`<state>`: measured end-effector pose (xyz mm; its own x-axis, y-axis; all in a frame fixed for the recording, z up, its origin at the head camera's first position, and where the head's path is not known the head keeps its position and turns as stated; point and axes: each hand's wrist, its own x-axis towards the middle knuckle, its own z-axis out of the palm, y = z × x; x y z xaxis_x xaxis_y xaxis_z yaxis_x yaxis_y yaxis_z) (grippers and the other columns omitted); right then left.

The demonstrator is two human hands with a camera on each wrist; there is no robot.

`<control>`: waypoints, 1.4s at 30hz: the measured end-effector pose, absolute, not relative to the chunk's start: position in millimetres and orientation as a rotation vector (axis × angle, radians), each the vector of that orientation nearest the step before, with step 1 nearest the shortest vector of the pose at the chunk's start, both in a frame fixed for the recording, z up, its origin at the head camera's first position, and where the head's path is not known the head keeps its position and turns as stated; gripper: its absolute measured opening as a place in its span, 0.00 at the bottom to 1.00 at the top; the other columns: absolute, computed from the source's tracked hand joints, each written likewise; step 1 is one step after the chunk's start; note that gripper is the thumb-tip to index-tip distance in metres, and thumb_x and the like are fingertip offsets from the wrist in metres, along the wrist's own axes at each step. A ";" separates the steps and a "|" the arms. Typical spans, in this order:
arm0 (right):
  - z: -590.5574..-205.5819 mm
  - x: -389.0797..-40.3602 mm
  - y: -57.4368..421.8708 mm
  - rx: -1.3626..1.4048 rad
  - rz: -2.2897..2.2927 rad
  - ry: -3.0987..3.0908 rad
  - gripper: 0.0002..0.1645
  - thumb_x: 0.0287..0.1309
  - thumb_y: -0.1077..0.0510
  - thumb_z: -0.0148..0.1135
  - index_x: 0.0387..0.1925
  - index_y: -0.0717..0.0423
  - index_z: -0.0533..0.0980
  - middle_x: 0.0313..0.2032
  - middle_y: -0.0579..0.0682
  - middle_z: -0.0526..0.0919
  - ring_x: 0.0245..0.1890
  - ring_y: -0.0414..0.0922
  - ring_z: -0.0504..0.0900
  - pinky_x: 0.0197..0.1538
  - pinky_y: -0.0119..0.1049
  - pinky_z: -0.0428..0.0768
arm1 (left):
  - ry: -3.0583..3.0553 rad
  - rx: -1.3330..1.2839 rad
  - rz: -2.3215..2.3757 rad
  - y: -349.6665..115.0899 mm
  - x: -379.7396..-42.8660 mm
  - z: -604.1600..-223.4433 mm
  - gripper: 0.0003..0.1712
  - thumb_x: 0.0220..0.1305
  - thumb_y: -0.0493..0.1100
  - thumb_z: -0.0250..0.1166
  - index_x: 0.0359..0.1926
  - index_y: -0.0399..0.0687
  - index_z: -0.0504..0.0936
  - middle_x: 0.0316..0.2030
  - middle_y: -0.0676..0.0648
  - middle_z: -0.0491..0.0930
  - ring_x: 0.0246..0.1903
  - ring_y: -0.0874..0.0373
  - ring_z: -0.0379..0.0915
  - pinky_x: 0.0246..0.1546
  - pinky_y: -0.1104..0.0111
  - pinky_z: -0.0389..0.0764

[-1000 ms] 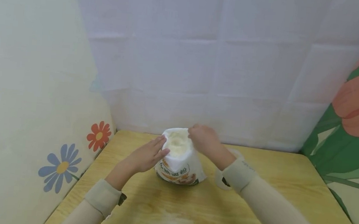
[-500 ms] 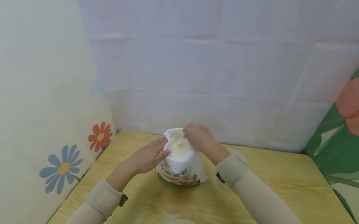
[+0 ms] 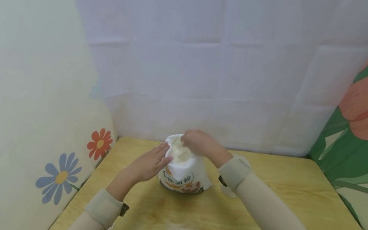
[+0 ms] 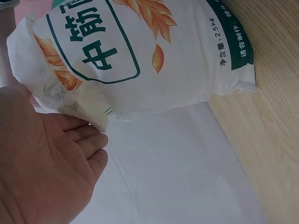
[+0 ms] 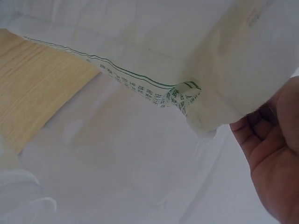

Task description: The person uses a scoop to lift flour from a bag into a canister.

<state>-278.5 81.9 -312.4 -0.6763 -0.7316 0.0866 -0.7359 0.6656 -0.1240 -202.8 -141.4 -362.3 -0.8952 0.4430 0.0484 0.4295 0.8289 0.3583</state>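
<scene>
A white flour bag [image 3: 183,180] stands open-topped on the table, with pale flour [image 3: 179,153] showing inside. My left hand [image 3: 146,164] holds the bag's left rim, its thumb toward the front and its fingers along the side. In the left wrist view, the bag's folded corner [image 4: 96,119] covers part of the fingers. Over the right side of the mouth is my right hand [image 3: 199,142], fingers curled and fingertips above the flour. From the right wrist, the bag's crumpled edge [image 5: 201,123] is beside the hand's bent fingers; I cannot tell what they hold.
A clear plastic container [image 3: 228,192] stands right of the bag, mostly behind the right wrist; its rim [image 5: 35,200] shows at lower left in the right wrist view. A white cloth [image 3: 174,74] hangs behind the wooden table [image 3: 264,173], with painted walls either side.
My right hand has moved left from the bag's right rim to over its mouth. The flour's surface has changed shape. My left hand stays at the rim.
</scene>
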 end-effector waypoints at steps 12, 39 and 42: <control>-322.2 -274.2 91.6 1.324 0.464 -2.857 0.13 0.70 0.58 0.60 0.49 0.60 0.84 0.41 0.53 0.86 0.42 0.48 0.82 0.51 0.43 0.83 | 2.964 0.690 0.568 -144.8 -196.8 -369.6 0.41 0.81 0.64 0.37 0.79 0.39 0.52 0.80 0.42 0.47 0.79 0.46 0.43 0.78 0.51 0.51; -320.3 -282.7 135.6 1.182 0.974 -2.819 0.15 0.70 0.56 0.60 0.52 0.59 0.84 0.40 0.53 0.89 0.32 0.39 0.85 0.42 0.37 0.86 | 2.943 0.705 0.589 -144.5 -203.6 -365.5 0.43 0.80 0.66 0.35 0.80 0.40 0.50 0.80 0.43 0.44 0.79 0.46 0.40 0.78 0.51 0.48; -320.0 -282.8 140.8 1.150 1.042 -2.806 0.15 0.70 0.58 0.60 0.52 0.61 0.83 0.42 0.55 0.88 0.33 0.41 0.86 0.41 0.36 0.87 | 2.946 0.706 0.599 -143.7 -203.9 -363.5 0.43 0.80 0.65 0.35 0.80 0.40 0.50 0.80 0.43 0.43 0.79 0.46 0.39 0.78 0.51 0.48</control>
